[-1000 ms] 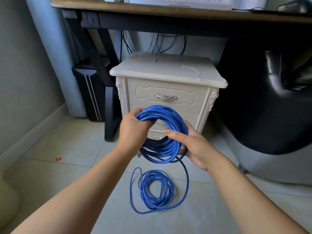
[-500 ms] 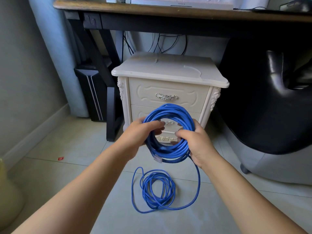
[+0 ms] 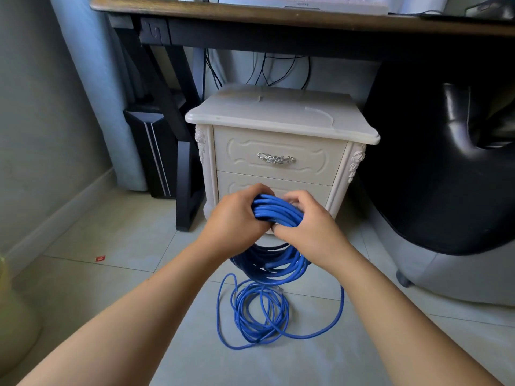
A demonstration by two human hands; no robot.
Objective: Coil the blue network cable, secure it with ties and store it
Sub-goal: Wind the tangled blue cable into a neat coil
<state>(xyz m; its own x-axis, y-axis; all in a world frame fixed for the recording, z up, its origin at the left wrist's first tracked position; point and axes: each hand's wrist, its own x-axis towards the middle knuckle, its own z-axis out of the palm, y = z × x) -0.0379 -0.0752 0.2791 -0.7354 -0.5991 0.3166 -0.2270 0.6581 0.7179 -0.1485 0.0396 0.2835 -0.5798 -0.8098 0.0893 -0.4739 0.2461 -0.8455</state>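
Note:
The coiled part of the blue network cable [image 3: 274, 211] hangs in front of me, its top bunch squeezed between both hands. My left hand [image 3: 237, 218] grips the bunch from the left. My right hand [image 3: 306, 224] grips it from the right, fingers curled over the top. The lower loops [image 3: 276, 264] of the coil dangle below my hands. More blue cable [image 3: 259, 313] lies in loose rings on the tiled floor, and one long strand [image 3: 338, 310] curves up toward my right hand. A clear plug [image 3: 279, 289] hangs near the floor pile.
A cream two-drawer nightstand [image 3: 278, 160] stands just behind my hands under a dark wooden desk [image 3: 250, 12]. A black chair [image 3: 446, 162] fills the right side. A black desk leg [image 3: 184, 174] and a computer tower [image 3: 153, 151] stand at left. A red scrap [image 3: 100, 258] lies on the tiles.
The wide upright coil has been tipped and pressed together. Both hands have come close at its top, and the view has moved nearer to the nightstand.

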